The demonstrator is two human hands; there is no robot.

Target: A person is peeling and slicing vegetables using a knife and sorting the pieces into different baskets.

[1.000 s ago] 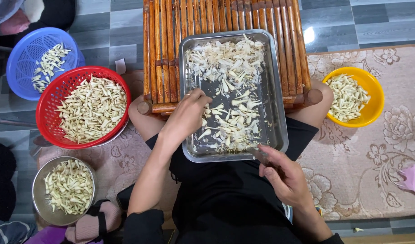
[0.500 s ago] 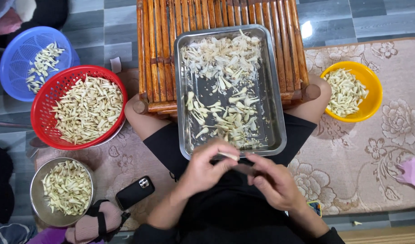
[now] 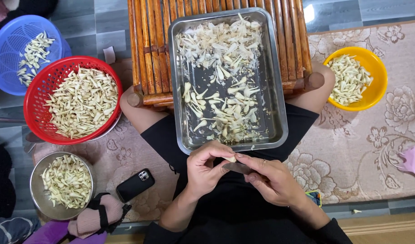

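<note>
A grey tiled floor (image 3: 99,22) and a flowered rug (image 3: 374,144) lie under a low bamboo stool (image 3: 144,49) carrying a steel tray (image 3: 279,113) of pale garlic cloves. Just below the tray's near edge, the left hand (image 3: 206,169) pinches 1 clove (image 3: 231,159) in closed fingers (image 3: 218,149), while the right hand (image 3: 273,180) grips a small knife (image 3: 238,168) against it. This looks like the trimming step; the blade needs a short, careful cut clear of the fingertips. 4 bowls of cloves sit around.
</note>
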